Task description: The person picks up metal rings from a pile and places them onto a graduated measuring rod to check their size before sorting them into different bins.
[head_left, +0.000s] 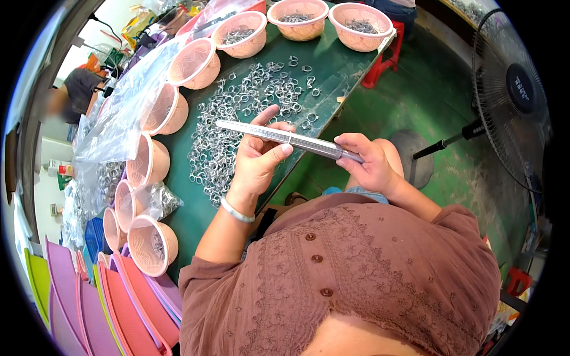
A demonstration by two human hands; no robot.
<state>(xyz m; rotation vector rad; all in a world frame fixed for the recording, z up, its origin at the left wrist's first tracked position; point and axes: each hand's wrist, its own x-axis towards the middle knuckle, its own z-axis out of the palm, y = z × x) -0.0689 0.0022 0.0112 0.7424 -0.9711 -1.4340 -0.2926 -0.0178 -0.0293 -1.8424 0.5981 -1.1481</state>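
A tapered silver ring mandrel (314,144) with a marked scale is held level in front of my chest. My right hand (371,163) is closed around its thick handle end at the right. My left hand (258,154) pinches a thin silver ring (290,137) around the middle of the mandrel between thumb and fingers, one finger pointing away. The mandrel's narrow tip reaches left past that hand. Beneath and beyond, a wide pile of silver rings (217,139) is spread over the green tabletop (344,65).
Pink baskets line the table's far and left edges; one far basket (297,29) holds rings. Clear plastic bags (119,127) lie behind them at left. Stacked coloured trays (113,302) stand lower left. A floor fan (516,89) and a red stool (380,68) stand right of the table.
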